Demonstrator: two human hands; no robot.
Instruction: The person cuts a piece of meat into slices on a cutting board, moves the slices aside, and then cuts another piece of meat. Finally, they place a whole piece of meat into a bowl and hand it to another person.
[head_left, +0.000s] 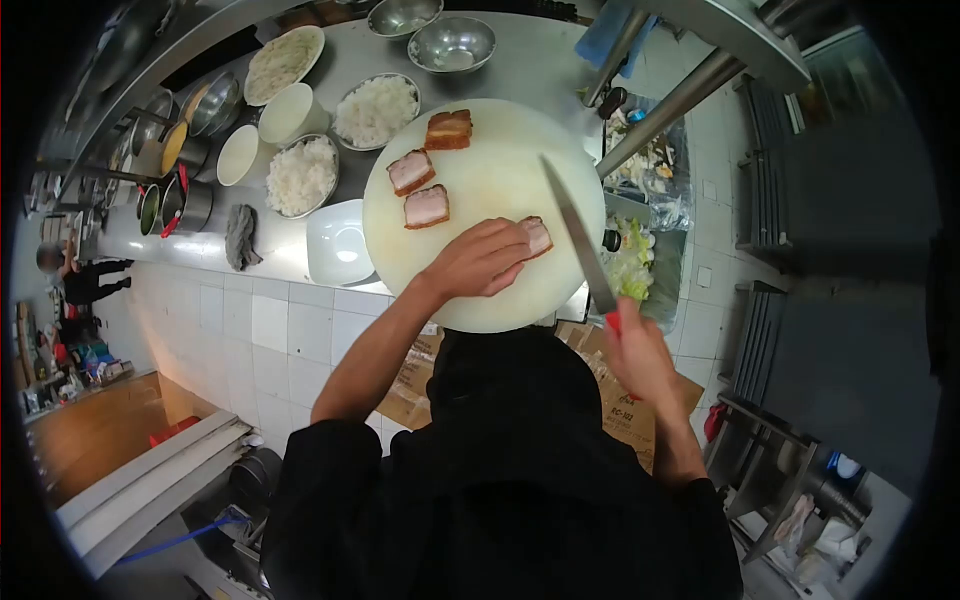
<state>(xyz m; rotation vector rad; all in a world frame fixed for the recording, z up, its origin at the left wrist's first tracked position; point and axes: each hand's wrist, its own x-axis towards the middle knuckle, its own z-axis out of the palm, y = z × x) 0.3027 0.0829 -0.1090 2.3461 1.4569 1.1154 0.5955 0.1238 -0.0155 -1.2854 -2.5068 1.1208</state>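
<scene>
My left hand (482,258) lies on the round white cutting board (480,305), its fingers pressed together over a piece of roast meat (538,237) whose cut end sticks out on the right. In my right hand (640,350) is the red handle of a long knife (577,225). The blade points up and to the left, a little to the right of the held piece. Near the board's upper left are a browned block of meat (448,130) and two pale-faced pieces, one (411,172) above the other (427,207).
Two bowls of rice (377,111) (301,176) stand left of the board, near a white square plate (338,243) and a grey cloth (241,238). Metal bowls (451,45) are at the back. A metal post (670,112) slants at the right. Another person (88,280) stands far left.
</scene>
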